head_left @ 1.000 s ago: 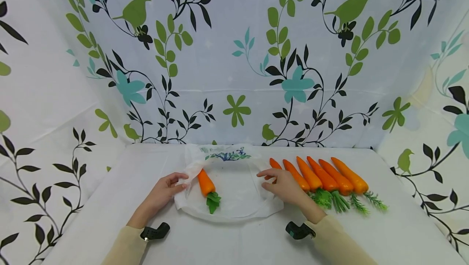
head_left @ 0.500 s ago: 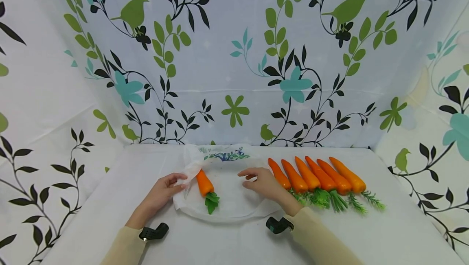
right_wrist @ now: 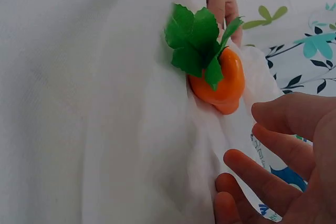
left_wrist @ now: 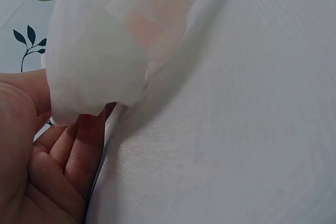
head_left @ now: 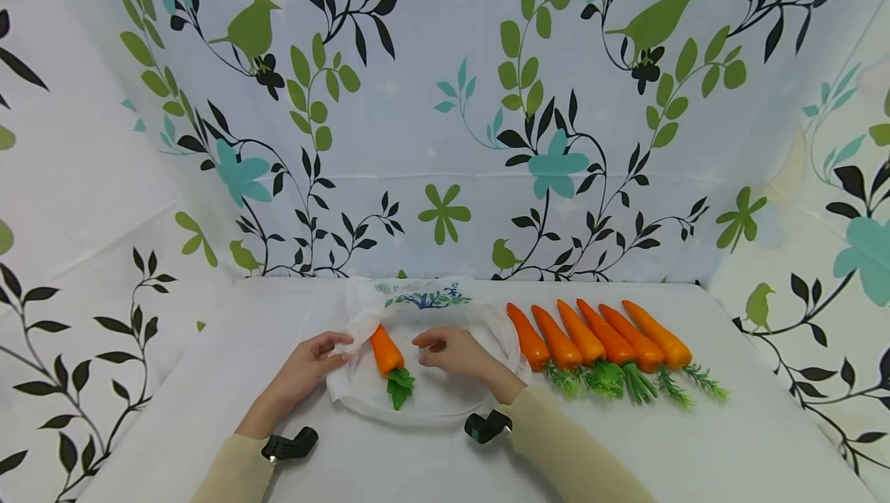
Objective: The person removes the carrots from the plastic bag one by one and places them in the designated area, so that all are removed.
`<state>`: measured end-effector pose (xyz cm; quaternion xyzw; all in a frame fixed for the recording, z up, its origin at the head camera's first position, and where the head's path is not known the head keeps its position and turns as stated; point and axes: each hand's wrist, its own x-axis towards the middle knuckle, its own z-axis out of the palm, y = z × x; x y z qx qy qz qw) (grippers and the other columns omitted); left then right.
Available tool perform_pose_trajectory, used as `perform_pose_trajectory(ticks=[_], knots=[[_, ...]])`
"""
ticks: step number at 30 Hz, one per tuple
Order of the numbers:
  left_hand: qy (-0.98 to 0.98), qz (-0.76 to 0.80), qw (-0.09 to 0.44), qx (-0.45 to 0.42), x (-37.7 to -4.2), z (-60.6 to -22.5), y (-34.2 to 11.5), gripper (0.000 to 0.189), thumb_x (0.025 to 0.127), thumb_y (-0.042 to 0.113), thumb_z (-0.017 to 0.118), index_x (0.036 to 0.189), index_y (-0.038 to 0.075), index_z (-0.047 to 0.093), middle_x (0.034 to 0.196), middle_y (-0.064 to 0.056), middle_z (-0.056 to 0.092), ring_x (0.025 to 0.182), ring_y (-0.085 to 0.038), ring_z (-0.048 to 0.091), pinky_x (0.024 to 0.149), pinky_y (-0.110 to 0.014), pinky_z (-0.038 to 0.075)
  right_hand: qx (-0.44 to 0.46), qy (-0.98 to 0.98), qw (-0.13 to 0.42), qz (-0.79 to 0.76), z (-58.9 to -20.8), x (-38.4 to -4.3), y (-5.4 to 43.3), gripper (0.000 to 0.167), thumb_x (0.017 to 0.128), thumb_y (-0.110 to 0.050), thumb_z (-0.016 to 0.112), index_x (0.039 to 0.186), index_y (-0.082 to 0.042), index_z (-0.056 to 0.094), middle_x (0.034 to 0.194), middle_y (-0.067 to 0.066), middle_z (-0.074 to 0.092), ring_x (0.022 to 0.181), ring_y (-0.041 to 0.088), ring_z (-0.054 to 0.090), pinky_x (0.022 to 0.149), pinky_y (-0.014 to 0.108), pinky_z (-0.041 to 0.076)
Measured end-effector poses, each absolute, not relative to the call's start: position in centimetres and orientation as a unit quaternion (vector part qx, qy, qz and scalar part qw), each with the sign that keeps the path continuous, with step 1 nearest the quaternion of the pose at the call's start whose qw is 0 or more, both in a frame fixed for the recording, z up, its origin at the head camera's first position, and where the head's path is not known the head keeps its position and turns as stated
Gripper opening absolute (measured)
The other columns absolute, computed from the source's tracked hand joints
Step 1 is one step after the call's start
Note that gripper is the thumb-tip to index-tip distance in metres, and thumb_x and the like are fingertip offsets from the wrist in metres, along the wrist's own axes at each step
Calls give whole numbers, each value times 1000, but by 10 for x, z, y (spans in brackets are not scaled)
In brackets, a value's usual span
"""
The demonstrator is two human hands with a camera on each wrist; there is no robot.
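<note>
A thin white plastic bag [head_left: 445,399] with a blue and green tree print lies open on the table. One orange carrot [head_left: 386,352] with broad green leaves rests at its left side, tip tucked under the bag's film. My left hand [head_left: 311,368] pinches the bag's left edge; in the left wrist view the film [left_wrist: 100,56] passes between thumb and fingers. Over the middle of the bag, just right of the carrot, is my right hand [head_left: 459,352], holding nothing. The right wrist view shows its fingers spread and slightly bent [right_wrist: 278,161] beside the carrot [right_wrist: 223,80].
Several more carrots [head_left: 605,333] with green tops lie in a row on the table right of the bag. A patterned cloth [head_left: 445,101] with leaves and birds hangs behind the white table [head_left: 375,464].
My right hand has left the bag's right edge and moved left over the bag toward the carrot. My left hand stays at the left edge.
</note>
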<state>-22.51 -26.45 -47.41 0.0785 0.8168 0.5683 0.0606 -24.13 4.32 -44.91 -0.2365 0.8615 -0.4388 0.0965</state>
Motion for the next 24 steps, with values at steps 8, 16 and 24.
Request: perform_pose_trajectory(ticks=[8, 16, 24], knots=[[822, 562, 56, 79, -224, -473, -265, 38, 96, 19, 68, 128, 2, 59, 125, -17, 60, 91, -22, 61, 75, -27, 55, -233, 850, 120, -457, -450, -242, 20, 37, 90, -22, 68, 127, -15, 67, 122, 1, 66, 108, 20, 56, 95, 37, 47], [824, 557, 59, 84, -225, -475, -264, 39, 96, 20, 67, 129, 2, 58, 127, -18, 58, 93, -22, 61, 77, -26, 55, -244, 830, 167, -473, -453, -247, 14, 42, 92, -32, 68, 133, -26, 64, 136, 3, 58, 124, 23, 52, 105, 44, 41], [831, 549, 50, 73, -223, -471, -263, 37, 96, 20, 68, 127, 4, 60, 131, -18, 58, 95, -21, 61, 78, -25, 54, -247, 826, 195, -467, -450, -246, 15, 41, 91, -32, 69, 132, -30, 64, 141, 0, 55, 132, 24, 45, 109, 50, 35]])
